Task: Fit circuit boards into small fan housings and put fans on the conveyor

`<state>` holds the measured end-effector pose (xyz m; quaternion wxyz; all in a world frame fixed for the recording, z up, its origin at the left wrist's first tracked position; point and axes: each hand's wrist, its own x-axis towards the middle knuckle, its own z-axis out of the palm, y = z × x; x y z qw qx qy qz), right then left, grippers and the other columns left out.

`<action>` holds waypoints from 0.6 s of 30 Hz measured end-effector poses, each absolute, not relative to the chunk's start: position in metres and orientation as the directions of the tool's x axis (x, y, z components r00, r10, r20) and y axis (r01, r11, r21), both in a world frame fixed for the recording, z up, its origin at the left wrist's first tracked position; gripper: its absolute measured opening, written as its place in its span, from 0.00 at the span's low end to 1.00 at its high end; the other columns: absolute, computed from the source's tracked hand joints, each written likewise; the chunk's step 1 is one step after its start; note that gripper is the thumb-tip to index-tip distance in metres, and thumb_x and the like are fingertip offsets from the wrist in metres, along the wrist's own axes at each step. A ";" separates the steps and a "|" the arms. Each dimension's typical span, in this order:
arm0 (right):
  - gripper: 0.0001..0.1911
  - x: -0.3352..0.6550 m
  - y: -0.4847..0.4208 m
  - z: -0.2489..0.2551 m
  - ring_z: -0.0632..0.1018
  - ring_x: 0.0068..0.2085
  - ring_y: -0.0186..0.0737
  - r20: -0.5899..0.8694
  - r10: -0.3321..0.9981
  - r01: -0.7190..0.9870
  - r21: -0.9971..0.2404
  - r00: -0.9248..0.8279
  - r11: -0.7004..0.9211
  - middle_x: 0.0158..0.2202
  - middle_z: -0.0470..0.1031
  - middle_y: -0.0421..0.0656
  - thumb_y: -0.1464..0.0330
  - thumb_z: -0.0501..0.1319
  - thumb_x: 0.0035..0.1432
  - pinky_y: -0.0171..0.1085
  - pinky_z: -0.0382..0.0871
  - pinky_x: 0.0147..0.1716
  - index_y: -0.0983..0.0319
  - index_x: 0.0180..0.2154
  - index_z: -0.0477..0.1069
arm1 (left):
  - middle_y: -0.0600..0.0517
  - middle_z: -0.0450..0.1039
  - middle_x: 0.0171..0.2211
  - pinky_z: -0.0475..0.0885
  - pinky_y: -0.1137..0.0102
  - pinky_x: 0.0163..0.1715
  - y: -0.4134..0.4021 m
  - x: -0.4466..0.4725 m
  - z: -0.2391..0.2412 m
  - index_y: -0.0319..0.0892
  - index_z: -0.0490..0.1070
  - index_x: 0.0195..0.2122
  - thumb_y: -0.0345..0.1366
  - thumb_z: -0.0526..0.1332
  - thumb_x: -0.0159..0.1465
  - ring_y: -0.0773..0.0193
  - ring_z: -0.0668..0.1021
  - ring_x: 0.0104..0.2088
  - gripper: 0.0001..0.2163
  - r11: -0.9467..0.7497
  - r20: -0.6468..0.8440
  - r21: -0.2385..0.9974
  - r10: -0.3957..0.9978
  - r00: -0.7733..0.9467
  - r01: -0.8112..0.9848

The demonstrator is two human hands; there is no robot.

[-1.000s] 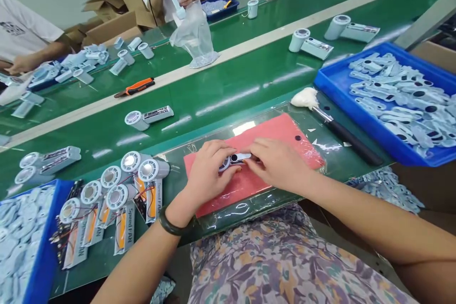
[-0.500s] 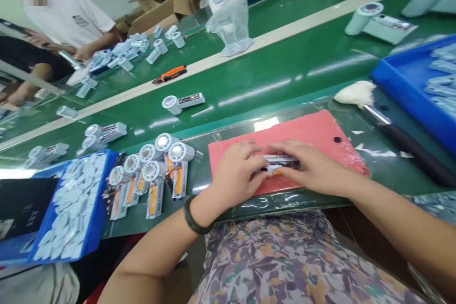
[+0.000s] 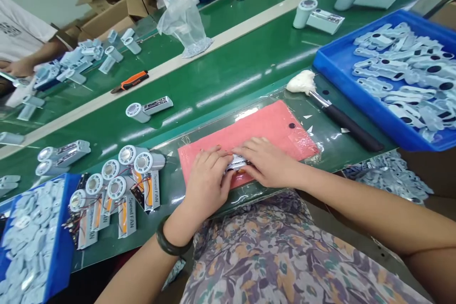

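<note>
Both my hands meet over a red pad (image 3: 245,133) on the bench. Between them lies a small fan housing (image 3: 238,163), pale with a dark and silvery inside, mostly covered by my fingers. My left hand (image 3: 208,178), with a dark bangle at the wrist, curls round the housing's left end. Around its right end my right hand (image 3: 269,161) is closed, the thumb at the near side. To the left stand several light-blue fan units (image 3: 146,162) with orange batteries and loose wires.
A mallet (image 3: 342,121) with a white-wrapped head lies right of the pad. Blue bins of light-blue parts stand right (image 3: 327,64) and left (image 3: 59,242). Across the green belt (image 3: 213,88) are orange-handled pliers (image 3: 131,80), more fan units, a plastic bag (image 3: 187,28) and co-workers.
My view has swung to the right, so the bench things appear further left and the right bin shows more fully. Both hands stay on the fan housing.
</note>
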<state>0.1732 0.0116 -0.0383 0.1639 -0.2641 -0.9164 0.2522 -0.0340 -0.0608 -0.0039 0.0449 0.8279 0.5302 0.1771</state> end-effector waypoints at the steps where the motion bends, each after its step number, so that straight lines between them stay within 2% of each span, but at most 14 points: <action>1: 0.20 0.172 0.012 -0.039 0.71 0.52 0.53 0.172 0.566 0.410 -0.527 -0.806 0.744 0.53 0.76 0.55 0.65 0.54 0.71 0.51 0.64 0.51 0.64 0.59 0.70 | 0.43 0.80 0.50 0.75 0.49 0.55 -0.060 -0.034 -0.004 0.40 0.71 0.51 0.32 0.58 0.71 0.46 0.78 0.56 0.09 -0.432 0.250 0.252 0.894 0.373 0.866; 3: 0.20 0.169 0.011 -0.039 0.71 0.50 0.54 0.168 0.585 0.440 -0.506 -0.794 0.742 0.52 0.76 0.56 0.64 0.53 0.72 0.52 0.65 0.50 0.65 0.58 0.71 | 0.43 0.80 0.49 0.76 0.51 0.53 -0.059 -0.033 -0.002 0.40 0.72 0.50 0.32 0.57 0.71 0.48 0.79 0.53 0.09 -0.443 0.257 0.234 0.887 0.384 0.866; 5: 0.20 0.166 0.009 -0.036 0.72 0.51 0.54 0.151 0.608 0.452 -0.535 -0.780 0.713 0.52 0.77 0.55 0.64 0.54 0.71 0.53 0.66 0.51 0.65 0.58 0.71 | 0.43 0.80 0.48 0.76 0.52 0.52 -0.058 -0.032 0.002 0.40 0.72 0.49 0.33 0.57 0.71 0.48 0.79 0.52 0.09 -0.477 0.246 0.181 0.869 0.430 0.860; 8: 0.24 0.171 0.010 -0.029 0.72 0.57 0.53 0.170 0.609 0.391 -0.628 -0.775 0.673 0.57 0.76 0.55 0.62 0.59 0.69 0.53 0.66 0.57 0.66 0.62 0.69 | 0.43 0.81 0.44 0.75 0.48 0.49 -0.049 -0.038 0.013 0.40 0.72 0.49 0.33 0.57 0.69 0.46 0.80 0.48 0.10 -0.568 0.210 0.009 0.806 0.554 0.823; 11: 0.28 0.196 0.027 -0.022 0.70 0.63 0.48 0.275 0.673 0.386 -0.647 -0.687 0.658 0.64 0.71 0.53 0.61 0.60 0.69 0.51 0.65 0.62 0.64 0.66 0.65 | 0.46 0.81 0.40 0.74 0.48 0.50 -0.008 -0.059 0.024 0.42 0.74 0.45 0.29 0.53 0.67 0.50 0.82 0.41 0.12 -0.674 0.195 -0.159 0.695 0.692 0.722; 12: 0.26 0.210 0.036 -0.018 0.71 0.62 0.48 0.308 0.723 0.439 -0.627 -0.618 0.643 0.64 0.72 0.51 0.61 0.59 0.70 0.51 0.65 0.62 0.63 0.65 0.66 | 0.45 0.82 0.40 0.73 0.47 0.51 0.014 -0.067 0.028 0.43 0.75 0.43 0.29 0.52 0.66 0.49 0.82 0.42 0.12 -0.688 0.194 -0.221 0.664 0.722 0.691; 14: 0.20 0.245 0.056 -0.009 0.74 0.59 0.47 0.338 0.832 0.608 -0.570 -0.439 0.552 0.58 0.76 0.49 0.64 0.55 0.72 0.51 0.68 0.59 0.58 0.61 0.71 | 0.42 0.82 0.45 0.71 0.43 0.52 0.065 -0.079 0.037 0.43 0.78 0.42 0.30 0.52 0.66 0.42 0.80 0.52 0.14 -0.644 0.191 -0.365 0.654 0.732 0.672; 16: 0.18 0.282 0.081 0.002 0.75 0.56 0.48 0.285 0.931 0.788 -0.506 -0.230 0.349 0.55 0.78 0.48 0.67 0.54 0.71 0.50 0.69 0.57 0.57 0.57 0.75 | 0.37 0.79 0.53 0.68 0.37 0.55 0.116 -0.086 0.046 0.41 0.80 0.40 0.30 0.50 0.68 0.35 0.73 0.62 0.16 -0.517 0.208 -0.479 0.718 0.664 0.709; 18: 0.18 0.314 0.108 0.013 0.75 0.57 0.49 0.168 0.985 0.893 -0.437 -0.036 0.108 0.55 0.78 0.48 0.68 0.54 0.70 0.47 0.68 0.58 0.58 0.56 0.77 | 0.33 0.75 0.57 0.69 0.35 0.53 0.159 -0.089 0.050 0.39 0.81 0.41 0.29 0.47 0.69 0.33 0.70 0.64 0.20 -0.403 0.197 -0.504 0.807 0.556 0.764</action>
